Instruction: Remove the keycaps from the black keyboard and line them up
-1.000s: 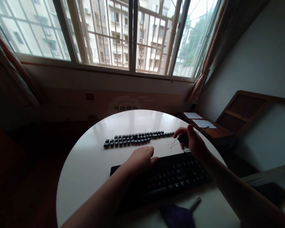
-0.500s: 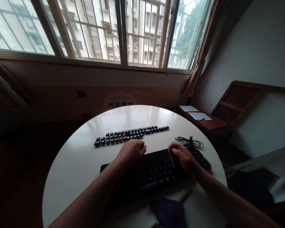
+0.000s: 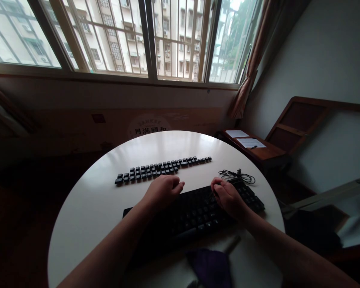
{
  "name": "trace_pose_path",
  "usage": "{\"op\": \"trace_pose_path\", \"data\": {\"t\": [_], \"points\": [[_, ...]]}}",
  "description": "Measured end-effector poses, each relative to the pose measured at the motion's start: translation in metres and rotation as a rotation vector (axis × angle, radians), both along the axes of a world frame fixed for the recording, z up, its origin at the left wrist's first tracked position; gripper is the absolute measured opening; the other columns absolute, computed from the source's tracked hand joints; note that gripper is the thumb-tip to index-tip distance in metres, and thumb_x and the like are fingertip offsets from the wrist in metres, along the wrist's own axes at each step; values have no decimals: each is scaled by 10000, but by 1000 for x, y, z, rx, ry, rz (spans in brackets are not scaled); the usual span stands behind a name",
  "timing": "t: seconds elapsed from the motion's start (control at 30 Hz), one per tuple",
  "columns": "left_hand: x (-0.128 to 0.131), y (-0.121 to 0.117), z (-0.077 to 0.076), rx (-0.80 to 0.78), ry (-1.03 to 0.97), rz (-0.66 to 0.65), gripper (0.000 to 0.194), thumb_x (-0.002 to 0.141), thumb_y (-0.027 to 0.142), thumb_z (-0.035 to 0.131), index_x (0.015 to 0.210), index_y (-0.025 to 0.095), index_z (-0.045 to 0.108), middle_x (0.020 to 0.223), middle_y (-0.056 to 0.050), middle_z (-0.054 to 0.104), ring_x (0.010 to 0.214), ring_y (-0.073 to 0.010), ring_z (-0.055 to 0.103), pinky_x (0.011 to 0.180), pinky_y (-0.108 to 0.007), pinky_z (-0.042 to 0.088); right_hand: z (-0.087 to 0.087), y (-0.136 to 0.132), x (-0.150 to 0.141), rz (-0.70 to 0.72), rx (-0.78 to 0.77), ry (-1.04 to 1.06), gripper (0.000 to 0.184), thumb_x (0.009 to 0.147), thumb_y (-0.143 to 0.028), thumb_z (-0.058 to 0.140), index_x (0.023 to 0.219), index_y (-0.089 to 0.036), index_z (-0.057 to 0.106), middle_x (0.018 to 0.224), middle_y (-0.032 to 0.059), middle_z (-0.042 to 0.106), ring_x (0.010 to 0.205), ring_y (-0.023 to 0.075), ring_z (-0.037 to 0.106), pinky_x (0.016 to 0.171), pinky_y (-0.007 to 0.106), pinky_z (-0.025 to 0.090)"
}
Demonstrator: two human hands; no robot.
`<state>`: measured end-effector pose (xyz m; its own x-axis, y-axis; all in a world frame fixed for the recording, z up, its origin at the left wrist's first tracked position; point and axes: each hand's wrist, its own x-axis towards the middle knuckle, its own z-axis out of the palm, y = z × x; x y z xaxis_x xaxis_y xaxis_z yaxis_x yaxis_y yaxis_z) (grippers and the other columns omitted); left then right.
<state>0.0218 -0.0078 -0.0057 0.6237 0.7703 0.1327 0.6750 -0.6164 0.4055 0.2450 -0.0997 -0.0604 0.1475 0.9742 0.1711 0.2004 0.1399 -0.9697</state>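
A black keyboard (image 3: 198,218) lies across the near half of the round white table, part of its key area bare of caps and too dark to read clearly. Over its upper left part is my left hand (image 3: 165,191), closed, its fingertips turned out of sight. My right hand (image 3: 226,196) is closed in a pinch above the keyboard's right part; whatever is between its fingers is too small to make out. Beyond the hands, detached black keycaps (image 3: 153,171) stand in slanting rows on the table. A coiled black cable (image 3: 240,176) rests behind the keyboard's right end.
Near me on the white table (image 3: 87,208) lies a dark purple cloth-like item (image 3: 210,266), with a thin dark stick-like piece (image 3: 233,244) beside it. Right of the table stands a wooden chair (image 3: 276,154) bearing papers (image 3: 251,143) and a pen. A barred window is ahead.
My right hand has shifted slightly left, and the thin wire-like line that showed beside it is no longer visible. My left hand stays closed in about the same place. The view has shifted slightly.
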Motion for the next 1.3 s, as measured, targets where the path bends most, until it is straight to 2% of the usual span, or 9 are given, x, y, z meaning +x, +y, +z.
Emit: {"op": "trace_pose_path", "data": {"t": [0.33, 0.4, 0.47, 0.67, 0.83, 0.93, 1.03, 1.13, 1.3], "points": [[1, 0, 1, -4, 18, 2, 400, 899, 431, 463, 575, 196, 466, 581, 5, 525, 582, -151, 467, 553, -267, 275, 12, -11, -6, 76, 136, -518, 163, 883, -199, 413, 743, -208, 496, 531, -59, 393, 483, 117, 388, 520, 257, 284], [1, 0, 1, -9, 23, 1, 401, 898, 435, 463, 577, 195, 463, 584, 5, 527, 580, -149, 466, 549, -267, 275, 12, -13, -8, 73, 159, -545, 147, 876, -193, 422, 749, -210, 494, 532, -62, 387, 478, 115, 380, 527, 262, 280], [1, 0, 0, -16, 20, 2, 403, 898, 442, 461, 581, 194, 464, 587, 4, 530, 579, -147, 467, 548, -266, 278, 10, -13, -8, 54, 147, -428, 164, 881, -207, 414, 730, -213, 479, 535, -58, 379, 479, 115, 367, 510, 255, 284], [3, -1, -3, -50, 14, -28, 406, 898, 450, 463, 582, 196, 447, 579, 8, 515, 550, -141, 454, 533, -267, 272, 5, -2, 1, -76, 17, 188, 148, 866, -290, 404, 731, -233, 425, 507, -75, 340, 412, 106, 295, 396, 213, 235], [1, -1, -2, -17, -3, -54, 438, 916, 480, 452, 585, 192, 445, 570, 12, 489, 547, -136, 443, 541, -262, 269, 9, -2, 4, -131, 83, 261, 145, 891, -319, 434, 783, -225, 460, 522, -69, 406, 423, 102, 346, 396, 195, 270], [2, -4, 0, 11, 10, -115, 443, 924, 509, 451, 619, 190, 480, 598, 7, 508, 582, -143, 464, 548, -262, 267, 13, -11, -3, -41, 163, 132, 140, 919, -305, 454, 828, -217, 515, 585, -45, 486, 494, 112, 429, 446, 203, 338], [3, -9, 4, 9, 31, -191, 413, 940, 518, 437, 712, 191, 545, 692, -7, 580, 641, -156, 511, 565, -265, 295, 16, -21, -11, 125, 285, -52, 147, 942, -261, 464, 866, -213, 580, 662, -18, 562, 588, 123, 507, 549, 229, 416], [4, -14, 10, -9, 63, -267, 376, 955, 498, 429, 801, 193, 586, 788, -24, 629, 700, -169, 550, 595, -269, 337, 15, -27, -13, 256, 348, -197, 144, 928, -200, 486, 923, -221, 629, 735, -8, 616, 615, 120, 528, 587, 235, 434], [4, -19, 14, -41, 92, -344, 340, 982, 423, 406, 822, 194, 600, 821, -31, 643, 728, -169, 572, 632, -265, 375, 11, -27, -11, 306, 352, -284, 146, 914, -188, 510, 951, -228, 646, 769, -5, 645, 612, 124, 548, 579, 233, 440]]}}
